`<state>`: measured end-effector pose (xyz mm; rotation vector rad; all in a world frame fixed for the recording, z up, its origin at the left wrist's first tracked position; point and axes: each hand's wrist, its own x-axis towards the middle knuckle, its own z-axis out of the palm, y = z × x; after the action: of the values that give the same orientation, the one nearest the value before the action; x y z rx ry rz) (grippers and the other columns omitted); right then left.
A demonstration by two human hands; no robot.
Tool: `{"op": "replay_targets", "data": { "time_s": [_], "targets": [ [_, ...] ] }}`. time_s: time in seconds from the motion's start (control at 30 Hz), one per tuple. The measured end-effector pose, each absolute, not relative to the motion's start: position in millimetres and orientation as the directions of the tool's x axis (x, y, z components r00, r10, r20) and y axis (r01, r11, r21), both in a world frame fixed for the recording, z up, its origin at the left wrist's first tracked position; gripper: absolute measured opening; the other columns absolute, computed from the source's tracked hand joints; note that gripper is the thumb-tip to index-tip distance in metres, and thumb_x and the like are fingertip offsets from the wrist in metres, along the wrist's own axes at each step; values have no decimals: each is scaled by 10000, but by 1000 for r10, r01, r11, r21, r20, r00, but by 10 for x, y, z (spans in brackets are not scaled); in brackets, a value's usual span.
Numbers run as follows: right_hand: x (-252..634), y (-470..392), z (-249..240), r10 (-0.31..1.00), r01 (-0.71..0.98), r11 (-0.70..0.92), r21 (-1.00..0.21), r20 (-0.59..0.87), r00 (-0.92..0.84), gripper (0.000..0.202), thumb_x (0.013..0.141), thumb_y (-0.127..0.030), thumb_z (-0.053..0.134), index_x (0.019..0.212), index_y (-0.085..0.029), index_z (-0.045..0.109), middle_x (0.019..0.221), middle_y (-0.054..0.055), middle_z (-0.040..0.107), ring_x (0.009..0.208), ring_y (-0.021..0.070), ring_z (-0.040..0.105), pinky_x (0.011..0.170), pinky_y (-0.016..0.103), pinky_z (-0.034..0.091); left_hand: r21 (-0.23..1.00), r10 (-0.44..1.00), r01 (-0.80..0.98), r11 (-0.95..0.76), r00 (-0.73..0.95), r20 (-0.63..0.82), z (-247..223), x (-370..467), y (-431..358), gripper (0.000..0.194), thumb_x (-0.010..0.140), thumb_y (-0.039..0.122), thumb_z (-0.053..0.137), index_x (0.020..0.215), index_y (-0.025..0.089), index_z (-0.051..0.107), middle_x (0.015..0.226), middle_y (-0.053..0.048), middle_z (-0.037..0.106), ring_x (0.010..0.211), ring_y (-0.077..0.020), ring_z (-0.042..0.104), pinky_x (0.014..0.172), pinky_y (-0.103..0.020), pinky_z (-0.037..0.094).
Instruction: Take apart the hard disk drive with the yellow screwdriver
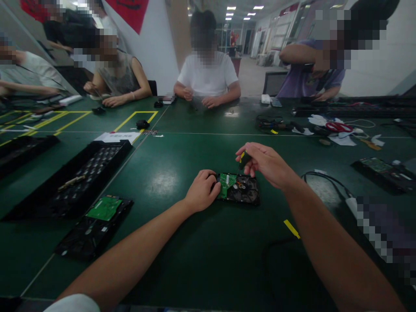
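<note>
A hard drive (246, 190) lies flat on the green table, its green circuit board facing up. My left hand (203, 190) grips the drive's left end, fingers over the far edge and thumb at the near side. In my right hand (264, 162) is a screwdriver (244, 159) with a black and yellow handle, pinched between fingers and thumb. It stands nearly upright, its shaft pointing down at the board's right edge. The exact spot where the tip meets the drive is too small to make out.
Another hard drive (92, 227) lies at the left, beside a long black tray (81, 180) of small parts. A further drive (383, 173) sits at the right, near a cable (328, 175). Yellow tape (291, 229) marks the table. Several people sit across it.
</note>
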<state>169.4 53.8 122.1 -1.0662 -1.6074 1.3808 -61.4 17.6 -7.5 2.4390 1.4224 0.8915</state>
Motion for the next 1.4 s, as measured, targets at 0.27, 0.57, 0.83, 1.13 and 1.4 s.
{"op": "replay_targets", "data": {
  "time_s": [0.27, 0.57, 0.83, 1.13, 1.4],
  "targets": [
    [1725, 501, 1273, 897, -11, -74, -997, -62, -437, 251, 972, -451, 635, 984, -200, 630, 1065, 93, 715, 628, 133, 674, 525, 252, 556, 440, 835, 722, -534, 367, 411, -65, -615, 173, 233, 1010, 330, 519, 862, 194, 636, 1169, -119, 618, 1199, -279, 553, 1057, -503, 496],
    [1779, 547, 1240, 923, 194, 126, -973, 43, -382, 320, 917, -510, 699, 1020, -210, 656, 973, 46, 732, 578, 94, 560, 477, 214, 423, 437, 833, 721, -537, 374, 408, -72, -626, 172, 225, 1006, 352, 536, 864, 199, 619, 1178, -121, 614, 1191, -281, 552, 1045, -507, 500],
    [1796, 571, 1210, 950, 313, 196, -929, 101, -295, 334, 853, -500, 741, 745, -202, 637, 664, -17, 561, 566, 109, 489, 492, 233, 373, 434, 832, 723, -537, 370, 413, -72, -617, 167, 230, 1012, 346, 527, 866, 198, 627, 1180, -119, 615, 1197, -279, 550, 1056, -507, 496],
    [1720, 509, 1248, 916, 183, 44, -982, -34, -401, 456, 948, -619, 587, 874, -187, 714, 946, 93, 739, 475, 77, 458, 366, 223, 272, 441, 837, 723, -532, 370, 403, -58, -617, 166, 242, 1016, 351, 515, 859, 199, 619, 1186, -122, 614, 1203, -283, 548, 1053, -509, 496],
    [1683, 504, 1224, 894, 11, -66, -998, -64, -444, 426, 940, -615, 617, 950, -192, 673, 1013, 108, 733, 566, 123, 590, 437, 247, 431, 427, 835, 731, -532, 371, 406, -59, -618, 151, 234, 1016, 347, 520, 861, 195, 608, 1176, -123, 612, 1200, -282, 546, 1061, -498, 490]
  ]
}}
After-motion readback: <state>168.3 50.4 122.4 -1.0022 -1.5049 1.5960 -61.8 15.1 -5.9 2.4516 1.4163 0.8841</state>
